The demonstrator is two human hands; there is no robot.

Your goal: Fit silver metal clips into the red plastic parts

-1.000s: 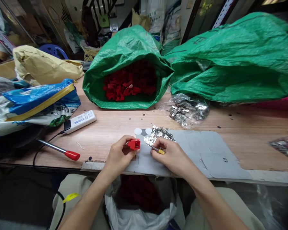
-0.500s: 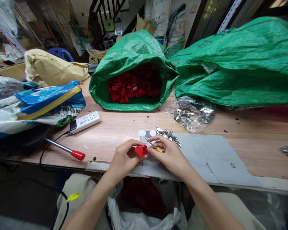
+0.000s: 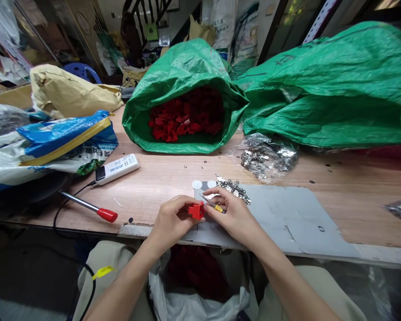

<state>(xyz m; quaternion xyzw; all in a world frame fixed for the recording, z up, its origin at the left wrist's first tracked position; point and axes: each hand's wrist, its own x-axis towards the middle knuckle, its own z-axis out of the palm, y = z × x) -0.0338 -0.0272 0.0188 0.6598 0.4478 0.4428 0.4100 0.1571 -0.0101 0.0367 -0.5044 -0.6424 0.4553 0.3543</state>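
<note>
Between the thumb and fingers of my left hand (image 3: 172,218) is a small red plastic part (image 3: 196,211), held just above the near edge of the grey mat (image 3: 274,214). My right hand (image 3: 229,214) is closed around a small screwdriver (image 3: 217,207) with a yellow handle, its thin metal shaft pointing up and left. The right thumb and fingertip reach the right side of the red part; whether they pinch something small there is hidden. Just beyond my right hand lies a pile of small shiny metal pieces (image 3: 235,189).
A green sack (image 3: 183,58) full of red parts (image 3: 173,122) opens toward me, with another green sack (image 3: 337,84) on the right. A clear bag of metal pieces (image 3: 269,158), a white device (image 3: 116,169) and a red-tipped lever (image 3: 107,215) are nearby. Below the edge hangs a white bag (image 3: 177,303).
The whole view has shifted slightly. Both hands keep their hold on the red part and the screwdriver, with barely any movement at the fingertips.
</note>
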